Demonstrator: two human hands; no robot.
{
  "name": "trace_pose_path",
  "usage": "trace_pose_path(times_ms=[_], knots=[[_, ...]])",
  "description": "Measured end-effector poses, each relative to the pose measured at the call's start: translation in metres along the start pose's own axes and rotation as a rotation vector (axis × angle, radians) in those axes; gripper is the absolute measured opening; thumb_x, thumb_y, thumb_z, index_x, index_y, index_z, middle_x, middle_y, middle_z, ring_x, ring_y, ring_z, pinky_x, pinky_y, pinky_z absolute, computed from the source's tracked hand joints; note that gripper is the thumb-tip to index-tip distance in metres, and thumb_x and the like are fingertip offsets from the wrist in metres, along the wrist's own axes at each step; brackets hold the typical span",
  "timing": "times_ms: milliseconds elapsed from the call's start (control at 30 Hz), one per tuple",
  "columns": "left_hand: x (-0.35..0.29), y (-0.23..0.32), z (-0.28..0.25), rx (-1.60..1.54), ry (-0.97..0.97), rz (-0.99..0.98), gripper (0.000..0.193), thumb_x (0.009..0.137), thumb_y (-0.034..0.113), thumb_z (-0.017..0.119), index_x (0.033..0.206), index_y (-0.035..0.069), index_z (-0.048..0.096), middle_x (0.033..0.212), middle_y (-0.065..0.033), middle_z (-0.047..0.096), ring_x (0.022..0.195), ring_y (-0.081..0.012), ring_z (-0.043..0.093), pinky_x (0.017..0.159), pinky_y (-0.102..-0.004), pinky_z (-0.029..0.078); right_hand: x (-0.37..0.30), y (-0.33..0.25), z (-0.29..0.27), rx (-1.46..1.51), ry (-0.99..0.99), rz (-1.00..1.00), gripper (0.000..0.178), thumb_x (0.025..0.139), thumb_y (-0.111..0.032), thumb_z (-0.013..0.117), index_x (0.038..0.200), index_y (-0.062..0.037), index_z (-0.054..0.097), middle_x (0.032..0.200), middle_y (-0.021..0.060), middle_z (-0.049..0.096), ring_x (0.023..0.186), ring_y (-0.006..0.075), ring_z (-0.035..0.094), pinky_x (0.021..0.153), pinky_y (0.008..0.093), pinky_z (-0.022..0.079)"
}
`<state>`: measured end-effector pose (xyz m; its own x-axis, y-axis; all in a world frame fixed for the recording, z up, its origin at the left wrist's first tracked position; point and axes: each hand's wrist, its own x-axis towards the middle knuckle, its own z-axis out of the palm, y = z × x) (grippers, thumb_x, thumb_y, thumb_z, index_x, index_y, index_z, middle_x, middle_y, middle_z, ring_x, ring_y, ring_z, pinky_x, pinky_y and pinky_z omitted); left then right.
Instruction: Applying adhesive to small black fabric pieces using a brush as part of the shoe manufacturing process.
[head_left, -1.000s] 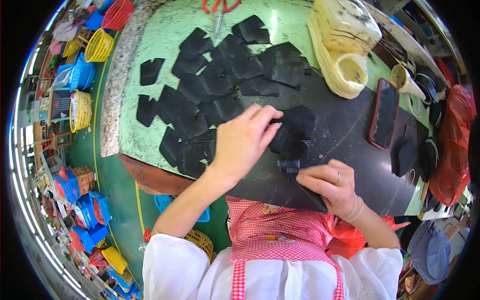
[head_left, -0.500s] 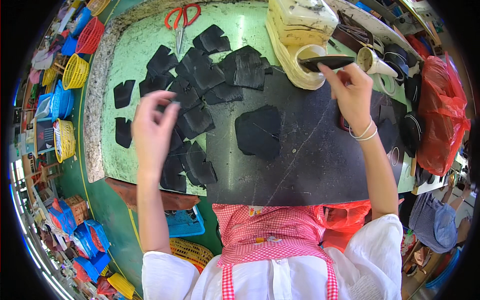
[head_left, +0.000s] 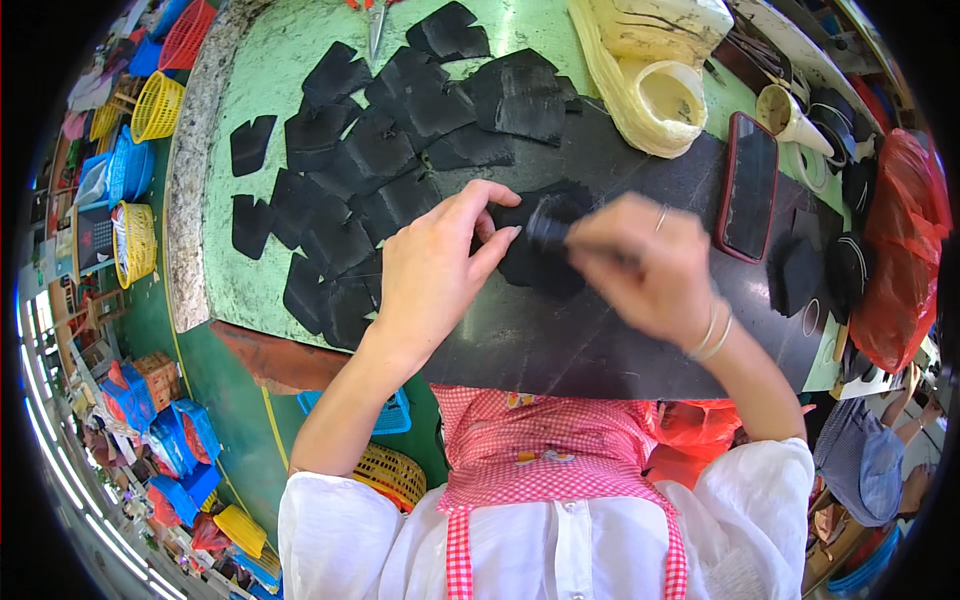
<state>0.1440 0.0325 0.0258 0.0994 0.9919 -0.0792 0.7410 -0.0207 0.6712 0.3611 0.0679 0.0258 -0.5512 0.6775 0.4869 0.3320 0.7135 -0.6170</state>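
My left hand [head_left: 432, 265] is at the left edge of a small stack of black cut pieces [head_left: 555, 275] on the dark board [head_left: 480, 355]. Its thumb and forefinger are bent over that edge, and seem to hold the top piece. A dark brush [head_left: 548, 232], smeared by motion, is in the fingers of my right hand [head_left: 650, 270]. Its tip touches the upper middle of the stack, where a shiny streak shows. More black cut pieces [head_left: 375, 155] lie spread and overlapping to the left and beyond my left hand.
A yellowish glue-crusted pot [head_left: 690, 135] stands at the back, its round mouth facing up. Right of it lie a red-cased phone [head_left: 748, 190], a pale cone [head_left: 790, 118] and a red plastic bag [head_left: 905, 240]. Scissors [head_left: 376, 30] rest at the far edge.
My right hand has brought the brush from the pot down and left onto the black stack. My left hand has moved right, from the spread pieces to the stack's edge. The phone is now uncovered.
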Motion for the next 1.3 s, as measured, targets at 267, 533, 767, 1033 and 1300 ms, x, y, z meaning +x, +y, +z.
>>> trace_pose_path(times_ms=[267,533,767,1033,1300], knots=[[-0.005,-0.001,-0.005,0.042,0.005,-0.017,0.027,0.084,0.017,0.072,0.11,0.017,0.063,0.073,0.0013,0.061,0.056,-0.014,0.055,0.054,-0.0302,0.044,-0.021,-0.015,0.0,0.006,0.019,0.072,0.026,0.066,-0.001,0.075,0.09,-0.0064,0.068,0.08,0.0077,0.064,0.058,0.023,0.058,0.053,0.0334,0.047],[-0.031,-0.041,-0.035,-0.491,0.16,-0.167,0.022,0.091,0.012,0.066,0.111,0.01,0.058,0.085,0.0023,0.057,0.064,-0.0075,0.051,0.054,-0.0218,0.042,-0.048,-0.032,-0.035,0.185,-0.027,0.435,0.013,0.08,0.003,0.071,0.092,-0.0005,0.066,0.08,0.0045,0.065,0.062,0.0079,0.054,0.056,0.0239,0.042],[-0.081,-0.124,-0.111,0.016,0.499,-0.336,0.037,0.09,0.014,0.068,0.125,0.01,0.056,0.085,-0.0007,0.06,0.068,-0.0077,0.054,0.06,-0.0234,0.046,-0.033,-0.017,-0.04,0.291,0.33,0.565,0.011,0.084,0.006,0.07,0.094,0.0022,0.067,0.089,0.0024,0.064,0.07,0.0038,0.052,0.06,0.0193,0.04],[-0.006,-0.011,0.003,-0.014,0.08,0.089,0.032,0.087,0.016,0.07,0.119,0.018,0.065,0.079,-0.0031,0.064,0.058,-0.0166,0.057,0.057,-0.0302,0.048,-0.01,-0.005,0.007,-0.034,-0.001,0.001,0.025,0.068,0.001,0.07,0.091,-0.0085,0.069,0.085,0.0039,0.064,0.057,0.0194,0.059,0.053,0.0319,0.049],[-0.002,-0.007,0.006,0.022,0.059,0.006,0.025,0.086,0.018,0.07,0.112,0.018,0.068,0.076,-0.0024,0.065,0.061,-0.0178,0.061,0.058,-0.0316,0.049,-0.02,-0.008,-0.003,-0.075,0.004,0.063,0.033,0.064,0.002,0.063,0.096,-0.0056,0.07,0.089,0.009,0.068,0.075,0.0258,0.069,0.063,0.0348,0.055]])
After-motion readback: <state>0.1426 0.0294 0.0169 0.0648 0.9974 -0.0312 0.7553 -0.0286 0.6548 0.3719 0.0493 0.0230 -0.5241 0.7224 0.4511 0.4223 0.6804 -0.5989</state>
